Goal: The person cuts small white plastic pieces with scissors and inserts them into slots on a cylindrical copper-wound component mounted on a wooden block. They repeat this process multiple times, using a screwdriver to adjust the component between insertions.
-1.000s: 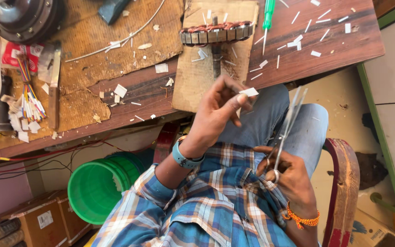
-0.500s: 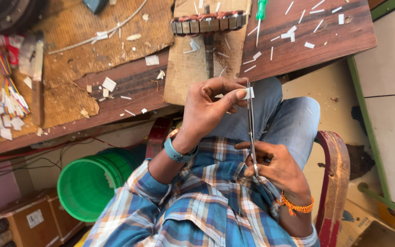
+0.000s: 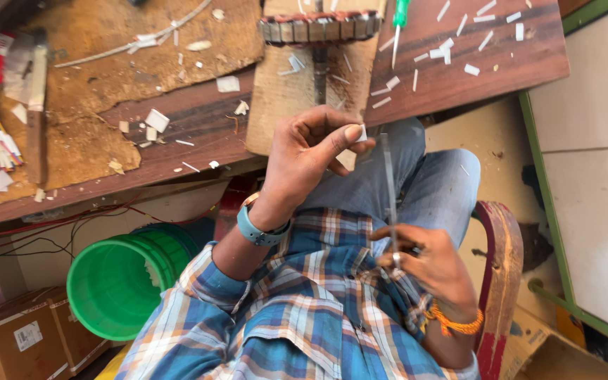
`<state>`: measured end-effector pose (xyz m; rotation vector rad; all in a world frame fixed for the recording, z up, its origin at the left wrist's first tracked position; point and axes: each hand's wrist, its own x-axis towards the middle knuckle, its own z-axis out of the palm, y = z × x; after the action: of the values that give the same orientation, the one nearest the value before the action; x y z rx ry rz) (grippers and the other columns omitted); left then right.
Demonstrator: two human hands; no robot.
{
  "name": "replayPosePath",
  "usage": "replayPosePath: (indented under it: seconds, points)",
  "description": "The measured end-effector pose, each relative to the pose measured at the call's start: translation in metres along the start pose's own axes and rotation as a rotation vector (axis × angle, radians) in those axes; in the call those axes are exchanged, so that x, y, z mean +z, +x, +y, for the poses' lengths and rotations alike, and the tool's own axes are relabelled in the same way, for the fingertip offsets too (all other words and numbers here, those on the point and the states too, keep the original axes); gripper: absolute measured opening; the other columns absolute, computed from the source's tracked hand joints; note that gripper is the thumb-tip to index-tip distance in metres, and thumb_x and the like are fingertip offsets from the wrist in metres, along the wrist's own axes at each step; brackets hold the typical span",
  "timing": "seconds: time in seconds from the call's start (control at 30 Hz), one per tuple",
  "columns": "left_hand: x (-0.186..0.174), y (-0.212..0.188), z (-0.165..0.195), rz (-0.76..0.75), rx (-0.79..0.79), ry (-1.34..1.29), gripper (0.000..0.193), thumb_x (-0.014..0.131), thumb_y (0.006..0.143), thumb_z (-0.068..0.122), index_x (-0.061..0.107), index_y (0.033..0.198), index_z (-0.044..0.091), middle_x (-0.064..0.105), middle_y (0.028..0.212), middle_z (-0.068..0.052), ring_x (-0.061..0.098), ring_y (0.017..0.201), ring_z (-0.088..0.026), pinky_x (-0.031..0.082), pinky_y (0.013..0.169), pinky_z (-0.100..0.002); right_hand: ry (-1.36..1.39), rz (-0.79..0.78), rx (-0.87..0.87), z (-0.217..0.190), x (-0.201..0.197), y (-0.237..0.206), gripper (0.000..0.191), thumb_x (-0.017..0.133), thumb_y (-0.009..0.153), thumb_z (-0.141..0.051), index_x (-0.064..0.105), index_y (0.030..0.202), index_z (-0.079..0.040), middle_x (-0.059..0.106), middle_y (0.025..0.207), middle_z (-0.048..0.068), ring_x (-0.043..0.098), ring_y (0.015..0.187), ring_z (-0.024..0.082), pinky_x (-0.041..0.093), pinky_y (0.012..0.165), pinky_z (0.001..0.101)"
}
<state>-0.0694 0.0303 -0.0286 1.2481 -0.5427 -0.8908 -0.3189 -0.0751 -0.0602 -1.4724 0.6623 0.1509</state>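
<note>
Your left hand (image 3: 311, 158) now pinches the small white paper slip (image 3: 362, 132) nearer the scissors' blades (image 3: 387, 176); right hand (image 3: 427, 264) is closed on the scissor handles. Blades have swung upright beside the slip, looks lined up for a cut.

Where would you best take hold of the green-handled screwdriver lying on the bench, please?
Grip the screwdriver by its green handle, the thick end at the far edge of the wooden bench. Come from above, fingers closing across it from left and right. It lies flat, its thin shaft pointing back towards the person; the round metal motor core sits close on its left, so approaching a little from the right looks easier.
</note>
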Motion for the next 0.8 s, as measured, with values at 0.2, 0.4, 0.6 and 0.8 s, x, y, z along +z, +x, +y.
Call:
replayPosePath:
  seconds: [0.2,0.4,0.6,0.8]
  points:
    - [-0.015,-0.003,0.002,-0.069,-0.023,-0.105,0.035,0.064,0.1,0.015,0.058,0.133,0.004,0.075,0.106,-0.01,0.077,0.089,-0.016,0.054,0.053,-0.02,-0.51,0.352,0.116,-0.026,-0.06,0.004,0.044,0.075,0.083,-0.008,0.075,0.127,-0.014,0.083,0.085,0.005,0.07,0.073,0.012,0.056,0.068,0.0296]
    - [-0.018,-0.014,-0.008,-0.109,-0.145,-0.126,0.024,0.067,0.102,0.017,0.064,0.119,0.001,0.077,0.104,-0.011,0.077,0.077,-0.018,0.053,0.052,-0.022,-0.787,0.534,-0.027,-0.094,-0.136,0.059,0.061,0.089,0.081,-0.019,0.056,0.129,0.001,0.078,0.092,0.014,0.076,0.079,0.022,0.057,0.07,0.0345]
    - [-0.007,-0.017,-0.011,-0.223,-0.097,0.075,0.017,0.069,0.096,0.014,0.068,0.109,0.003,0.073,0.103,-0.005,0.073,0.07,-0.015,0.054,0.052,-0.024,-1.202,-0.032,0.234,-0.171,-0.16,0.145,0.025,0.085,0.084,-0.027,0.077,0.103,-0.012,0.083,0.084,0.007,0.08,0.081,0.02,0.066,0.077,0.0355]
    - [0.0,-0.02,-0.009,-0.117,0.141,0.219,0.01,0.069,0.099,0.005,0.068,0.106,-0.001,0.071,0.095,-0.007,0.072,0.071,-0.013,0.056,0.061,-0.027,-0.524,0.227,-0.432,-0.107,-0.078,0.092,0.03,0.069,0.09,-0.014,0.074,0.119,-0.009,0.08,0.098,0.007,0.077,0.088,0.015,0.06,0.079,0.0315]
